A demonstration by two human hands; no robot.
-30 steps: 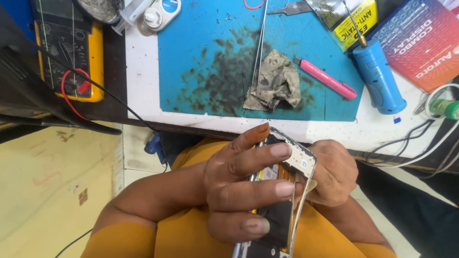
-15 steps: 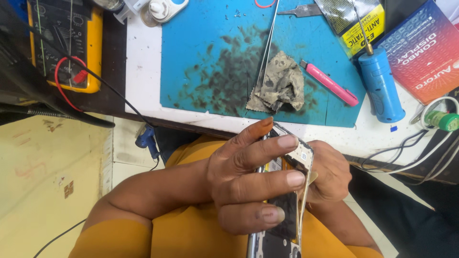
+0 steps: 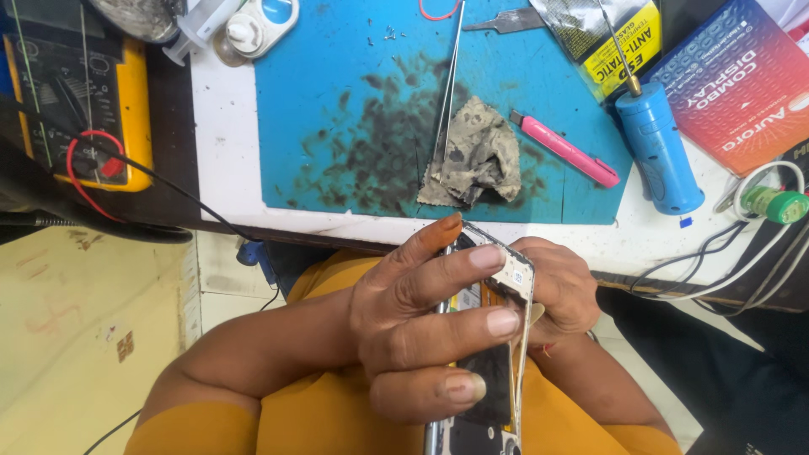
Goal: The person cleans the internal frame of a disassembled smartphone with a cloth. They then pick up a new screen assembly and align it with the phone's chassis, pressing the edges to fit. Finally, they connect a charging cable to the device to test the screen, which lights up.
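1. While the white workbench [image 3: 221,181] is stretching across the top of the view, well above the grip, the blue work mat [image 3: 337,101] is lying on it, smeared with dark residue.
2. Both hands are working over the person's lap, below the bench edge, and the opened phone [image 3: 497,337] is being held upright between them, with its inner frame and parts facing the camera.
3. The left hand [image 3: 421,324] is wrapping around the phone's left side, its fingers [image 3: 472,257] pressing together across the exposed frame and clamped on it.
4. The right hand [image 3: 560,291] is sitting behind the phone's right edge, gripping from the back; how its fingertips are closing I cannot tell, since the phone is hiding them.
5. Judging by the bare internals, a disassembly or refitting step seems to be under way, with the hands steadying or prying at the top corner of the frame. The next move would be calling for a firm hold by one hand and gentle, even force along the thin frame.
6. Above the grip, a soiled cloth [image 3: 476,156] and long tweezers [image 3: 447,88] are resting on the mat.
7. Up and right of the grip, a pink cutter [image 3: 565,149] and a blue cylindrical tool [image 3: 659,152] are lying.
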